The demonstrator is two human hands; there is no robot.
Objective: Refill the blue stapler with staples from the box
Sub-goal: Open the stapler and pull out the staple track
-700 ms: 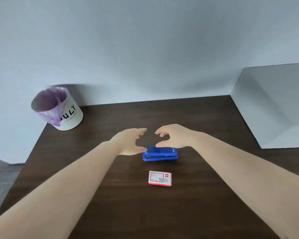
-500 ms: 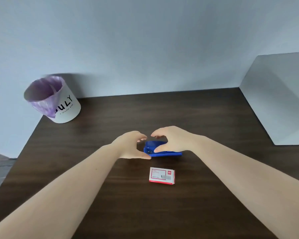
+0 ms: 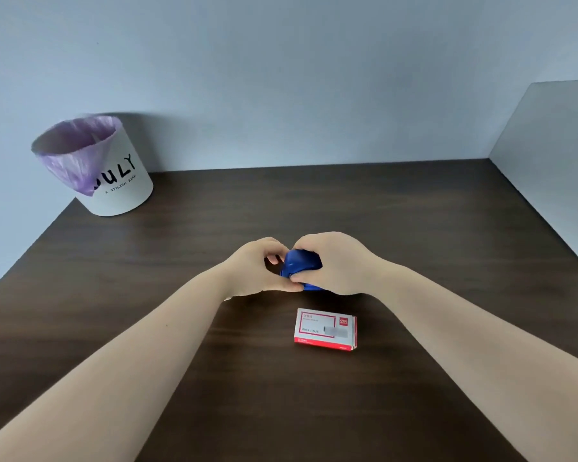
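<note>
Two hands [image 3: 301,265] grip stapler [image 3: 300,266] on dark wooden table [image 3: 414,378].

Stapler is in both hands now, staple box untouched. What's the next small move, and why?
Probably swing the top of the blue stapler open. The left hand and the right hand both grip it, its magazine isn't exposed yet, and the staple box lies shut on the table, nearer the person.
</note>
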